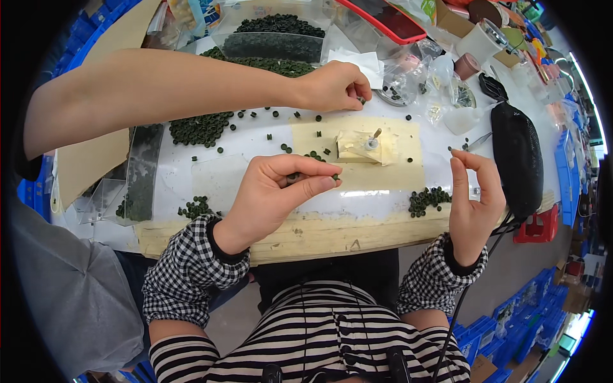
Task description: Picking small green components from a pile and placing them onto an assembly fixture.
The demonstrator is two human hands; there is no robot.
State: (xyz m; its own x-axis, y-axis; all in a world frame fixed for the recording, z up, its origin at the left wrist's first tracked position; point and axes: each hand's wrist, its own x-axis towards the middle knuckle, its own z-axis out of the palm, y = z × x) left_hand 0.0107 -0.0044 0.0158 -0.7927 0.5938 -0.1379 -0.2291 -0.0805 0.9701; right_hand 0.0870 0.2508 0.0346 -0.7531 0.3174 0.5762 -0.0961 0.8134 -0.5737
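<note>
My left hand is closed in a pinch near the middle of the table. Between its thumb and forefinger is a small dark green spool-shaped piece, and another dark bit shows against the curled fingers. My right hand is raised over the table's right side, thumb and forefinger together at a tiny dark speck too small to name. Beyond and between my hands stands a block wrapped in cream tape, with a white collar and a thin upright pin on it. Several loose green pieces lie beside the block.
Another person's hand reaches in from the left, pinching a small piece. Piles of green pieces lie left, with a smaller heap near my right hand. Clear trays, a red-cased phone and a black mesh-covered object stand around.
</note>
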